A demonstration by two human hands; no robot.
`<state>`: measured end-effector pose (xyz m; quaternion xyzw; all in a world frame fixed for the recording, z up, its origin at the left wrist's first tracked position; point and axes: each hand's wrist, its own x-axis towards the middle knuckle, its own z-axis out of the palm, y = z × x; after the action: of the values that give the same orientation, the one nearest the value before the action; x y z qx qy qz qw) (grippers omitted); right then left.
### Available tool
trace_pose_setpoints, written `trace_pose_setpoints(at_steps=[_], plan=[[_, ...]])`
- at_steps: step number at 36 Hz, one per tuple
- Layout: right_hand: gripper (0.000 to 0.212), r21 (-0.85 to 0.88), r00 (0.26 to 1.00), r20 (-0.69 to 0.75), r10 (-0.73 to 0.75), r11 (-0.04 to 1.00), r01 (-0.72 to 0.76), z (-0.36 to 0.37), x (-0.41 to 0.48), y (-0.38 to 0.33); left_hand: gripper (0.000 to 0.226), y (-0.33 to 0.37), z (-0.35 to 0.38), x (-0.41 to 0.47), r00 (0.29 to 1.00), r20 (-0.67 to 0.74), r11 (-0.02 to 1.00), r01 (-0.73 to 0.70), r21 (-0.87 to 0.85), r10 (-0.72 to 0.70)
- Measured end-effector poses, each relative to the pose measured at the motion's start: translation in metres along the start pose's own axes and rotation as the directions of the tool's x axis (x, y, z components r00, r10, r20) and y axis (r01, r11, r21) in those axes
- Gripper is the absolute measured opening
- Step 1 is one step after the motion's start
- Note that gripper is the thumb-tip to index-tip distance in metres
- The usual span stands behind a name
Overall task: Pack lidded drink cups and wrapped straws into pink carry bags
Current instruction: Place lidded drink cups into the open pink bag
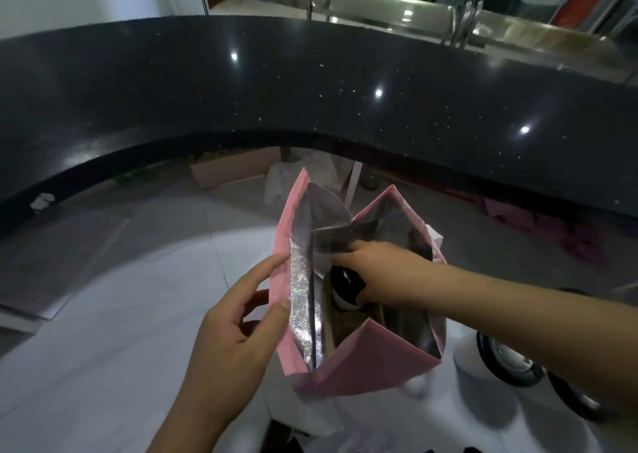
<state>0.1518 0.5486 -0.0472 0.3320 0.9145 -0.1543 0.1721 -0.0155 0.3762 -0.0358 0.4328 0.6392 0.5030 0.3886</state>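
Below the curved black counter, a pink bag with a silver foil lining stands open on a white surface. The left hand pinches the bag's left wall between thumb and fingers, holding the mouth wide. The right hand reaches down into the bag from the right and is closed around a drink cup with a dark lid; the cup sits low inside, near the middle of the bag, though whether it already rests on the bottom is hard to tell in the shadow.

So the step in hand looks like the seating of a cup in the bag. Two more dark-lidded cups wait on the surface to the right, partly hidden under the right forearm. No wrapped straws can be made out.

Next, the right hand would need to set the cup upright and let go without tipping it, then draw straight up so the foil walls are not dragged inward. The left hand should keep the mouth spread until then.
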Motion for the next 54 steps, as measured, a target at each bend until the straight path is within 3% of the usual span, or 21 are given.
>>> trace_pose_setpoints(at_steps=[5, 10, 16, 21, 25, 29, 33, 36, 39, 42, 46, 48, 54], plan=[[0.049, 0.025, 1.000, -0.020, 0.002, 1.000, -0.002, -0.004, -0.004, -0.001, 0.044, 0.003, 0.003, -0.004, 1.000, 0.023, 0.999, 0.001, -0.047, 0.000], [0.054, 0.011, 0.996, -0.087, -0.003, 1.000, 0.004, -0.006, 0.003, -0.006, 0.066, 0.004, 0.003, -0.010, 0.996, 0.093, 0.996, 0.022, -0.083, -0.014], [0.048, 0.042, 0.998, -0.061, 0.015, 0.999, -0.013, -0.005, 0.020, -0.007, 0.082, 0.001, 0.002, -0.016, 0.988, 0.145, 0.996, 0.056, -0.065, -0.046], [0.056, 0.028, 1.000, -0.026, -0.005, 1.000, 0.006, -0.005, 0.025, -0.004, 0.078, 0.004, 0.007, -0.022, 0.990, 0.138, 0.999, 0.019, -0.030, -0.015], [0.071, 0.045, 0.999, 0.034, -0.017, 0.999, 0.015, -0.021, 0.013, -0.005, 0.067, 0.009, 0.011, -0.023, 0.999, 0.039, 0.998, 0.022, -0.060, -0.020], [0.057, 0.158, 0.997, 0.048, -0.066, 0.986, 0.058, -0.055, -0.025, -0.014, 0.060, 0.018, 0.014, -0.025, 0.997, -0.059, 0.997, 0.040, -0.064, -0.044], [0.042, 0.321, 0.987, -0.123, -0.100, 0.938, 0.135, -0.077, -0.087, -0.013, 0.050, 0.026, 0.022, -0.030, 0.995, -0.094, 0.998, 0.034, -0.059, -0.040], [0.038, 0.529, 0.949, -0.313, -0.016, 0.828, 0.188, -0.067, -0.132, 0.008, 0.045, 0.028, 0.031, -0.036, 0.996, -0.091, 0.999, 0.021, -0.042, -0.025], [0.035, 0.679, 0.864, -0.469, 0.184, 0.701, 0.220, -0.034, -0.173, 0.038, 0.049, 0.029, 0.043, -0.041, 0.995, -0.098, 0.999, 0.018, -0.040, -0.022], [0.032, 0.775, 0.751, -0.491, 0.441, 0.614, 0.146, 0.016, -0.208, 0.069, 0.057, 0.030, 0.054, -0.046, 0.995, -0.101, 0.999, 0.010, -0.042, -0.015], [0.037, 0.782, 0.640, -0.441, 0.629, 0.620, -0.071, 0.075, -0.238, 0.096, 0.060, 0.032, 0.064, -0.051, 0.993, -0.113, 0.999, -0.014, 0.049, 0.019], [0.045, 0.753, 0.658, -0.411, 0.631, 0.642, -0.146, 0.090, -0.243, 0.097, 0.060, 0.035, 0.067, -0.053, 0.992, -0.118, 0.994, -0.025, 0.104, 0.038], [0.066, 0.573, 0.808, -0.337, 0.484, 0.786, -0.232, 0.107, -0.235, 0.092, 0.054, 0.038, 0.074, -0.064, 0.984, -0.154, 0.968, -0.052, 0.244, 0.091]])
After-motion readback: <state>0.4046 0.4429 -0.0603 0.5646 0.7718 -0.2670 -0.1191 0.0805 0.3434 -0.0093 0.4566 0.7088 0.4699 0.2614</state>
